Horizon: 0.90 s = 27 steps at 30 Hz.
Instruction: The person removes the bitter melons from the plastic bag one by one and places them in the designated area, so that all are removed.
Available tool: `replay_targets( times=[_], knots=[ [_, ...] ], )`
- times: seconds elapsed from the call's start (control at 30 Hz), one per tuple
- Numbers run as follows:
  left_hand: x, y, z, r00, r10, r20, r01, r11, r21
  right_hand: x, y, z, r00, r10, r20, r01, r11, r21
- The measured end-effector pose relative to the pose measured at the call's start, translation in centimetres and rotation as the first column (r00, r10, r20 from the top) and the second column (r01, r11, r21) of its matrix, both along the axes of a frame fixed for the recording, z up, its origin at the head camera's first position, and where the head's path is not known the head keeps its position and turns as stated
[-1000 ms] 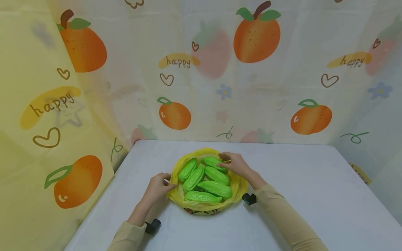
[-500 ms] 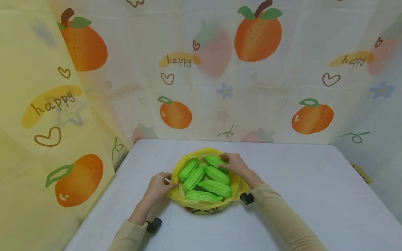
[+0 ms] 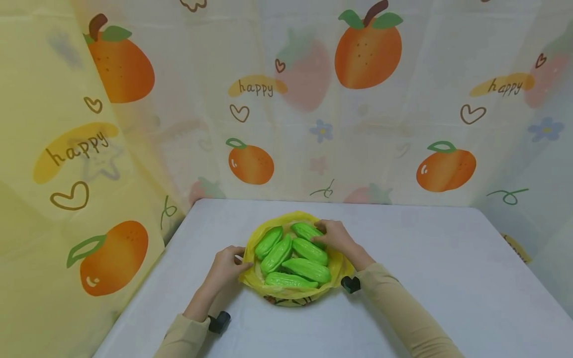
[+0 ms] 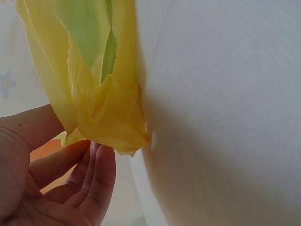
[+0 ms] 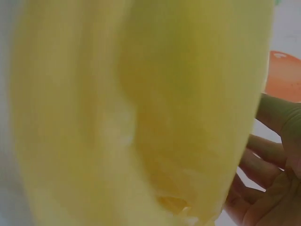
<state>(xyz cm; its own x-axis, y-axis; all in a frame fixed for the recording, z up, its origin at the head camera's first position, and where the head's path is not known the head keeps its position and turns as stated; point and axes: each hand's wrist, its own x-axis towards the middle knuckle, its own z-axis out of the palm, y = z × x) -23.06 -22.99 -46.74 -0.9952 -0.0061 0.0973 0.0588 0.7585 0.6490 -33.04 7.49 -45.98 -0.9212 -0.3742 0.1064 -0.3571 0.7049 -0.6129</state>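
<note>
Several bright green bitter melons (image 3: 306,269) lie in a yellow plastic bag (image 3: 344,268), its mouth spread wide in a round shape. My left hand (image 3: 226,266) pinches the bag's rim on its left side, the thumb over the edge. In the left wrist view the fingers of this left hand (image 4: 61,179) curl beneath a gathered corner of the bag (image 4: 113,117). At the far right rim, my right hand (image 3: 337,236) grips the bag's edge, beside the farthest bitter melon (image 3: 306,231). The bag fills much of the right wrist view and partly hides the right hand (image 5: 273,169).
A patterned strip (image 3: 286,301) shows under the bag's near side. The bag stands on a white tabletop (image 3: 425,278). Behind and to the left hang curtains (image 3: 197,124) printed with fruit and "happy". A dark wrist camera (image 3: 219,322) sits on each wrist.
The right hand has shifted very slightly right and nearer, with its hold on the rim kept. The left hand, bag and bitter melons look almost unmoved.
</note>
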Motion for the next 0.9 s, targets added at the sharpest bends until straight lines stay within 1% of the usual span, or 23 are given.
replay_targets(
  times=[0.13, 0.47, 0.6, 0.9],
  knots=[
    [0.1, 0.0, 0.0, 1.000, -0.004, -0.005, 0.004, 1.000, -0.004, 0.1, -0.1, 0.1, 1.000, -0.014, -0.001, 0.014, 1.000, 0.000],
    [0.1, 0.1, 0.1, 1.000, -0.008, -0.004, 0.008, 1.000, -0.008, 0.6, -0.1, 0.2, 0.997, -0.067, 0.035, 0.069, 0.995, -0.065],
    [0.0, 0.0, -0.1, 1.000, -0.013, -0.006, 0.013, 1.000, -0.011, 0.7, -0.1, 0.4, 0.995, -0.083, 0.057, 0.088, 0.992, -0.092],
    [0.0, -0.1, -0.2, 1.000, -0.015, -0.011, 0.015, 1.000, 0.005, 1.3, 0.0, 1.1, 0.993, -0.095, 0.063, 0.102, 0.989, -0.107]
  ],
)
